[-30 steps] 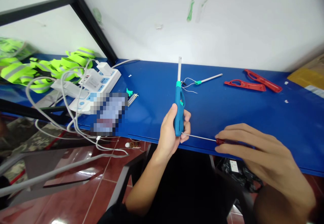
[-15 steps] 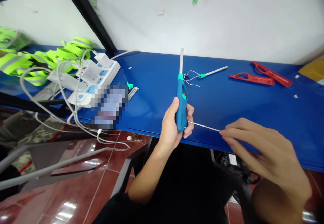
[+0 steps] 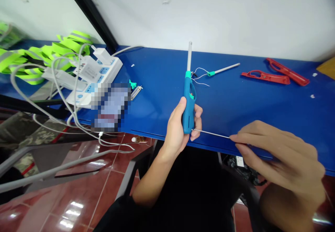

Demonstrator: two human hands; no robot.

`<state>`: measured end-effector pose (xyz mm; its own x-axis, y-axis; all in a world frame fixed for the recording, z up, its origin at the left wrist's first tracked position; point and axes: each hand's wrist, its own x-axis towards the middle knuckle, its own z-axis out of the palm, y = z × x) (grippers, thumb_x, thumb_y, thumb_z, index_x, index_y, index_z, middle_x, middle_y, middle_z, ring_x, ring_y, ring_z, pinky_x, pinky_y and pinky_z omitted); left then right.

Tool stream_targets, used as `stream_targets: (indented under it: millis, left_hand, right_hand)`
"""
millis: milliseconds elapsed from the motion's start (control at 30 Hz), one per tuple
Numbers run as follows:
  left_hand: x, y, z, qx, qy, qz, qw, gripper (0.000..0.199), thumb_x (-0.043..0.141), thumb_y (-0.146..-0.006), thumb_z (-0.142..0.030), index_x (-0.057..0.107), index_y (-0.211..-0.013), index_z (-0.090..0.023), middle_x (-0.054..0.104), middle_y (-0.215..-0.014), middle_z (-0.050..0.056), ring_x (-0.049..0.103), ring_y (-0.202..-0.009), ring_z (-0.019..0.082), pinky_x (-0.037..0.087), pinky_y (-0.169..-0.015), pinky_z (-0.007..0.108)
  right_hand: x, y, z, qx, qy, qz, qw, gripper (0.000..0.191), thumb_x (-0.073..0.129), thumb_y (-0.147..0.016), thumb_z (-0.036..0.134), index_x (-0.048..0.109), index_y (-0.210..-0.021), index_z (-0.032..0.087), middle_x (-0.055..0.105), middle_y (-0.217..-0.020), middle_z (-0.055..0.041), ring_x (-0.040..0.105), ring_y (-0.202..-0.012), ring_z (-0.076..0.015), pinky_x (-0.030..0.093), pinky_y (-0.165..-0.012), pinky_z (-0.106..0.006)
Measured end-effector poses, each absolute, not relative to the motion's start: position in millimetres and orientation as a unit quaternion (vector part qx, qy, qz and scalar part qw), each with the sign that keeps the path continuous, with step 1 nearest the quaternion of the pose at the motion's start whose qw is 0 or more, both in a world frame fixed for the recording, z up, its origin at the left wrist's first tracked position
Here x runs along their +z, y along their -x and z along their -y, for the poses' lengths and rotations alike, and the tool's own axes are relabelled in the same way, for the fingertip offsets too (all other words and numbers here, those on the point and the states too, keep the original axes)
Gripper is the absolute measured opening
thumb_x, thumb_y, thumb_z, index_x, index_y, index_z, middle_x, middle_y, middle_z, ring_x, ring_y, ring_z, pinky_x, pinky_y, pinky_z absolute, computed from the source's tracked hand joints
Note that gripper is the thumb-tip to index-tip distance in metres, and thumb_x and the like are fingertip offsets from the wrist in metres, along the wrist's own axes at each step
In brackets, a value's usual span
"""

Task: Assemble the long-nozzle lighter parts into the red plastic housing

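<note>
Wrapped around the blue handle of a long-nosed gas lighter [image 3: 188, 109], my left hand [image 3: 176, 130] holds it upright over the table's front edge, metal nozzle pointing away. My right hand [image 3: 277, 151] pinches a thin metal rod [image 3: 213, 133] between thumb and fingers; whether it has a handle is hidden. The rod's far tip meets the lighter's lower right side, near its base. Behind the lighter lies a loose nozzle [image 3: 226, 69] with a green collar and white wires [image 3: 201, 82]. Two red lighter shell halves [image 3: 267, 77] rest farther right.
On the left stand a white power strip [image 3: 111, 69] with plugs and looping cables, and a blurred phone [image 3: 112, 108]. Beside the phone lie a small green part [image 3: 132, 84] and a small clear-and-metal piece [image 3: 136, 93]. Yellow-green reflective straps [image 3: 62, 53] are heaped behind.
The rod's tip has shifted slightly down and left, closer to the lighter's base. My right hand has moved a little to the right. The whole view has shifted slightly.
</note>
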<state>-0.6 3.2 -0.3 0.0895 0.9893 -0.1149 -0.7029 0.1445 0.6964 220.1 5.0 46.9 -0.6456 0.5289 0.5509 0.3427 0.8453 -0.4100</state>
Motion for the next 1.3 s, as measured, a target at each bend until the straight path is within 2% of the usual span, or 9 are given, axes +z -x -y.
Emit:
stream_targets:
  millis: [267, 600, 800, 867, 1000, 1100, 1167, 1233, 1300]
  left_hand:
    - [-1, 2, -3, 0.605, -0.251, -0.289, 0.698, 0.046, 0.046, -0.110, -0.059, 0.064, -0.096, -0.019, 0.050, -0.056, -0.005, 0.037, -0.034, 0.007, 0.029, -0.032, 0.018]
    - [-2, 1, -2, 0.606, -0.258, -0.299, 0.691, 0.047, 0.048, -0.109, -0.060, 0.062, -0.091, -0.019, 0.050, -0.057, -0.005, 0.036, -0.033, 0.006, 0.027, -0.032, 0.018]
    - [-2, 1, -2, 0.598, -0.277, -0.313, 0.684, 0.060, 0.046, -0.106, -0.071, 0.060, -0.079, -0.019, 0.043, -0.049, -0.006, 0.035, -0.032, 0.006, 0.026, -0.032, 0.019]
    - [0, 1, -2, 0.594, -0.276, -0.327, 0.681, 0.063, 0.047, -0.104, -0.075, 0.059, -0.076, -0.019, 0.039, -0.047, -0.006, 0.034, -0.032, 0.006, 0.024, -0.033, 0.019]
    - [2, 0, -2, 0.596, -0.265, -0.343, 0.676, 0.064, 0.051, -0.101, -0.077, 0.057, -0.074, -0.019, 0.038, -0.052, -0.006, 0.035, -0.034, 0.005, 0.021, -0.033, 0.020]
    - [4, -1, 0, 0.603, -0.264, -0.339, 0.672, 0.061, 0.053, -0.101, -0.073, 0.055, -0.074, -0.019, 0.037, -0.056, -0.007, 0.035, -0.035, 0.005, 0.021, -0.034, 0.020]
    - [4, -1, 1, 0.617, -0.259, -0.339, 0.661, 0.050, 0.065, -0.100, -0.064, 0.053, -0.079, -0.020, 0.040, -0.062, -0.007, 0.037, -0.038, 0.004, 0.022, -0.035, 0.020]
    - [5, -2, 2, 0.633, -0.253, -0.339, 0.648, 0.038, 0.076, -0.096, -0.050, 0.053, -0.087, -0.022, 0.044, -0.069, -0.008, 0.038, -0.040, 0.003, 0.022, -0.036, 0.018]
    - [5, -3, 2, 0.641, -0.251, -0.334, 0.645, 0.033, 0.078, -0.096, -0.044, 0.052, -0.092, -0.023, 0.046, -0.073, -0.008, 0.038, -0.041, 0.003, 0.022, -0.036, 0.019]
  right_hand:
    - [48, -218, -2, 0.124, 0.242, 0.905, 0.328, 0.032, 0.070, -0.092, 0.001, 0.069, -0.115, 0.023, 0.071, -0.090, -0.0024, 0.067, -0.079, -0.0174, 0.057, -0.072, -0.035]
    - [47, -221, -2, 0.110, 0.243, 0.917, 0.295, 0.031, 0.070, -0.093, 0.002, 0.071, -0.116, 0.023, 0.071, -0.099, -0.0033, 0.067, -0.085, -0.0171, 0.055, -0.075, -0.032]
    - [46, -224, -1, 0.087, 0.240, 0.932, 0.258, 0.029, 0.066, -0.100, 0.008, 0.069, -0.126, 0.021, 0.071, -0.110, -0.0058, 0.069, -0.097, -0.0175, 0.054, -0.078, -0.030]
    - [45, -223, 0, 0.111, 0.247, 0.928, 0.256, 0.027, 0.067, -0.101, 0.011, 0.066, -0.127, 0.020, 0.073, -0.108, -0.0053, 0.070, -0.094, -0.0166, 0.055, -0.078, -0.029]
    - [42, -219, 2, 0.122, 0.281, 0.909, 0.283, 0.013, 0.069, -0.104, 0.021, 0.063, -0.115, 0.021, 0.075, -0.095, -0.0014, 0.071, -0.078, -0.0143, 0.054, -0.071, -0.028]
    - [40, -215, 3, 0.053, 0.322, 0.897, 0.297, 0.012, 0.072, -0.102, 0.028, 0.063, -0.107, 0.022, 0.074, -0.084, 0.0007, 0.067, -0.065, -0.0139, 0.050, -0.065, -0.030]
    - [39, -213, 3, 0.033, 0.333, 0.898, 0.286, 0.011, 0.068, -0.105, 0.031, 0.062, -0.101, 0.022, 0.071, -0.077, 0.0021, 0.064, -0.060, -0.0138, 0.047, -0.061, -0.031]
    - [38, -214, 2, 0.056, 0.335, 0.901, 0.272, 0.012, 0.062, -0.108, 0.034, 0.061, -0.105, 0.023, 0.071, -0.080, 0.0017, 0.065, -0.061, -0.0142, 0.047, -0.061, -0.031]
    - [37, -217, 0, 0.112, 0.331, 0.899, 0.264, 0.013, 0.060, -0.109, 0.034, 0.058, -0.115, 0.023, 0.073, -0.091, -0.0002, 0.070, -0.069, -0.0148, 0.050, -0.063, -0.029]
